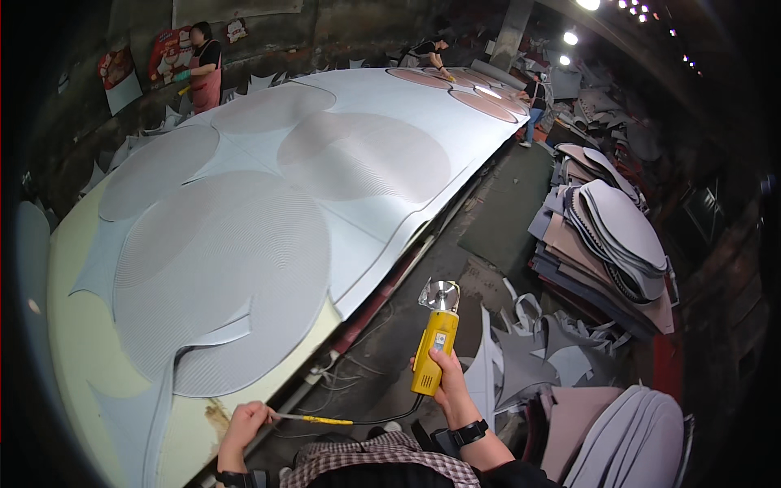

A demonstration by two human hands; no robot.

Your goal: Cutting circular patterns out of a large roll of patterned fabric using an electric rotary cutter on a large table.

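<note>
My right hand (pixel 450 392) grips the handle of a yellow electric rotary cutter (pixel 434 350), held upright off the table's edge with its round steel blade (pixel 442 295) on top. My left hand (pixel 246 424) pinches a thin yellow stick-like tool (pixel 316 420) near the table's near corner. In front lies a long cutting table (pixel 89 342) covered with grey fabric (pixel 382 98). Large ribbed grey circles (pixel 224 268) are cut into the fabric, with a curved leftover strip (pixel 220 333) lying loose among them.
Stacks of cut round grey and tan pieces (pixel 614 236) stand at the right, with fabric scraps (pixel 537 358) on the floor. A person in a red apron (pixel 203 65) stands at the far left of the table; others (pixel 535 102) work at the far end. Cables (pixel 350 370) run under the table edge.
</note>
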